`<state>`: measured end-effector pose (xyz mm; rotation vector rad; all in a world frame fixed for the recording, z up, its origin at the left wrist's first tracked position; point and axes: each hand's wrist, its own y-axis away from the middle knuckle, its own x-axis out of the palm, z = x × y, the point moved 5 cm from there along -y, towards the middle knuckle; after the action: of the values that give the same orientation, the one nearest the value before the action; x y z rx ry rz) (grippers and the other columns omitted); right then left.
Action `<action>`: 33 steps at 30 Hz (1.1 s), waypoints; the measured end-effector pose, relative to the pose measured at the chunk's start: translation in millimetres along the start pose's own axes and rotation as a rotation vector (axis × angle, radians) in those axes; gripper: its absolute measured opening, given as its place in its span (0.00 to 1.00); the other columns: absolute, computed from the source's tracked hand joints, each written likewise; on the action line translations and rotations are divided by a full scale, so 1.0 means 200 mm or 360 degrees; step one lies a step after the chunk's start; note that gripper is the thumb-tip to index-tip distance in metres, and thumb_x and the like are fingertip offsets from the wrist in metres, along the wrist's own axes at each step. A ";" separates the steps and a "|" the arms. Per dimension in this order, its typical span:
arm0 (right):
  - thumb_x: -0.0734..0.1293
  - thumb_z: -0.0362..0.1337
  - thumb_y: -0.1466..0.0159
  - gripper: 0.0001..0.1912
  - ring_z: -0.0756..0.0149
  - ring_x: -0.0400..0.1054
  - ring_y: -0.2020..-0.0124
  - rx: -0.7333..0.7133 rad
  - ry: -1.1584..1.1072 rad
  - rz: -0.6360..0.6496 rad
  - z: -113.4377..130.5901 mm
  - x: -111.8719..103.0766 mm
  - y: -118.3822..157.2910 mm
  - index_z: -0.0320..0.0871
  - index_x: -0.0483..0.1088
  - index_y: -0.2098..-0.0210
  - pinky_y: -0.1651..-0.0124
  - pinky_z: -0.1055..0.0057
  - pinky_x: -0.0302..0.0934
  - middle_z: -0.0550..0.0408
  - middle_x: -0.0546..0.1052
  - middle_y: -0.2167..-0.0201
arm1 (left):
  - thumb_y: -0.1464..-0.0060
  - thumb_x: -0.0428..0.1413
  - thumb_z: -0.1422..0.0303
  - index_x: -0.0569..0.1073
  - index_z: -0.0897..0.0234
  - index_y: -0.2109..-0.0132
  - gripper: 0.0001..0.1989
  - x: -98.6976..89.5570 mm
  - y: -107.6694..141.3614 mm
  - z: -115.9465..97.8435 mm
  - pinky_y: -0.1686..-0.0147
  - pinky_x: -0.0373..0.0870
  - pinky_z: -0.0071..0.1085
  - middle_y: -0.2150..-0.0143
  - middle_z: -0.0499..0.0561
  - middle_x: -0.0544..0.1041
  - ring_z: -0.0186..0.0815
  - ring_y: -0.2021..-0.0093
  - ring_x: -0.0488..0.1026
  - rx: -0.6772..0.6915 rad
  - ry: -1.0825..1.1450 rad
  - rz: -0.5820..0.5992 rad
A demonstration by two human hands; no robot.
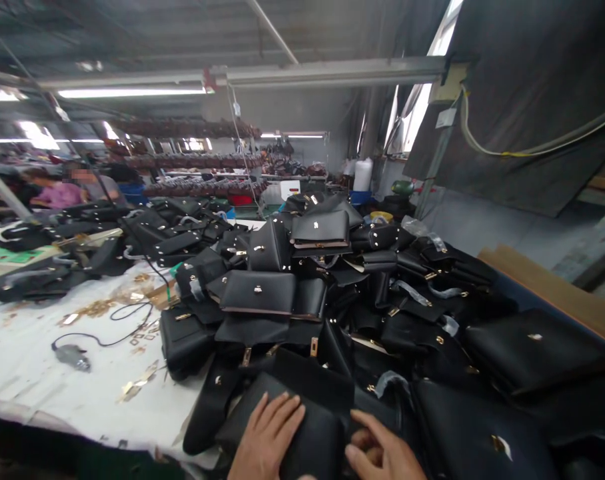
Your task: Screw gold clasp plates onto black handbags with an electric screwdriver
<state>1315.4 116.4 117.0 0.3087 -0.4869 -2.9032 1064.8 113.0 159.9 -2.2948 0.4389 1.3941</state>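
A black handbag [310, 430] with its flap side toward me lies at the bottom middle, on the near edge of a pile of similar bags. My left hand [270, 430] rests flat on it, fingers stretched out. Beside the bag's right edge is my right hand [380, 448], index finger and thumb apart and the other fingers curled in. I see nothing held in it. Just beyond the hands, gold-coloured clasps [314, 347] hang from flaps. A strap end in clear wrap [392, 381] lies right of centre.
The white-covered table [22, 353] extends left, with a grey corded tool [72, 357] and scattered gold-coloured metal pieces [95, 308] on it. More black bags [257, 291] pile up ahead and right. A cardboard sheet [547, 293] edges the right side. People [62, 192] sit far left.
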 end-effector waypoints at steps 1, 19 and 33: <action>0.75 0.49 0.48 0.27 0.56 0.76 0.67 -0.0099 0.0063 -0.0066 0.09 -0.02 -0.02 0.53 0.78 0.48 0.62 0.64 0.69 0.51 0.81 0.60 | 0.50 0.65 0.47 0.69 0.50 0.34 0.38 0.07 0.04 0.00 0.32 0.58 0.57 0.35 0.56 0.72 0.58 0.36 0.68 -0.0007 0.0038 0.0125; 0.75 0.51 0.43 0.45 0.44 0.54 0.31 -0.1062 0.1505 -0.0195 1.07 0.51 -1.45 0.41 0.60 0.32 0.32 0.48 0.50 0.38 0.62 0.31 | 0.41 0.57 0.50 0.77 0.59 0.47 0.23 0.08 0.11 -0.14 0.32 0.56 0.54 0.46 0.57 0.80 0.50 0.41 0.71 0.0061 0.0066 -0.0772; 0.66 0.56 0.36 0.22 0.54 0.73 0.60 -0.0647 0.2130 -0.0453 1.35 0.75 -1.25 0.44 0.78 0.66 0.61 0.66 0.57 0.46 0.81 0.63 | 0.37 0.54 0.68 0.76 0.60 0.50 0.10 -0.02 0.23 0.13 0.32 0.57 0.42 0.48 0.51 0.78 0.40 0.43 0.69 0.0630 0.0430 -0.0265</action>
<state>1072.3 397.8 255.8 2.0647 0.3853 -2.1696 1021.3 86.5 144.8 -2.1346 0.5377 0.8325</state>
